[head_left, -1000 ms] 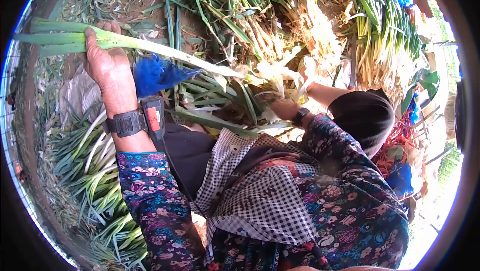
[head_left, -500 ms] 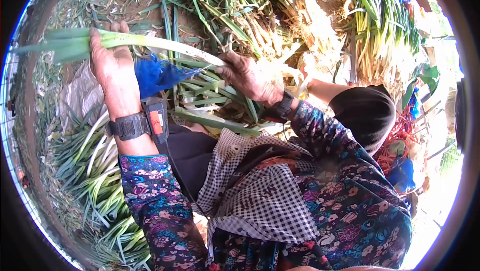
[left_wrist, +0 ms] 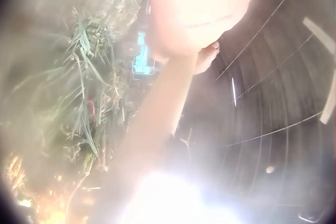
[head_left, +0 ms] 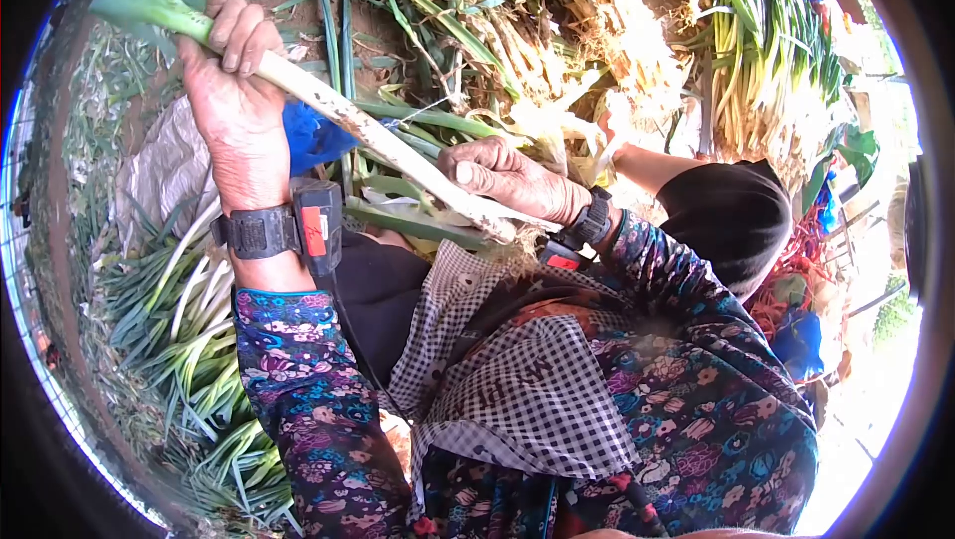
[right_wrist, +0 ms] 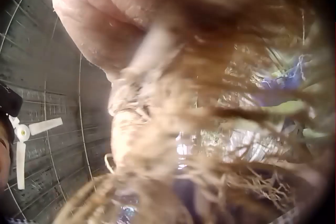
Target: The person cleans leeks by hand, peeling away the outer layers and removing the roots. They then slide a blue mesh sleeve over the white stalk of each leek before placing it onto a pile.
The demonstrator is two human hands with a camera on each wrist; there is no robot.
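Observation:
In the head view my left hand (head_left: 239, 82) grips a long green onion (head_left: 373, 131) just below its green leaves. The stalk slants down to the right, its root end close over my lap. Beside the lower stalk is my right hand (head_left: 522, 181), fingers curled, pinching a pale strip of onion skin (head_left: 522, 216) that trails under the palm. Blurred, the same strip shows at the fingers in the right wrist view, with stringy roots (right_wrist: 157, 124) below. The left wrist view is washed out, with the stalk (left_wrist: 157, 108) running down from the hand.
Green onions (head_left: 199, 340) lie piled at the left, and more bundles (head_left: 766, 72) at the upper right. Dry, rooty onions (head_left: 632, 42) are heaped ahead. Blue netting (head_left: 313, 136) lies behind the stalk. A checkered cloth (head_left: 527, 400) covers my lap.
The onion has tilted, its leafy end rising and its root end swinging down towards my lap. My right hand came from the heap to the mid-stalk, then moved towards the root end.

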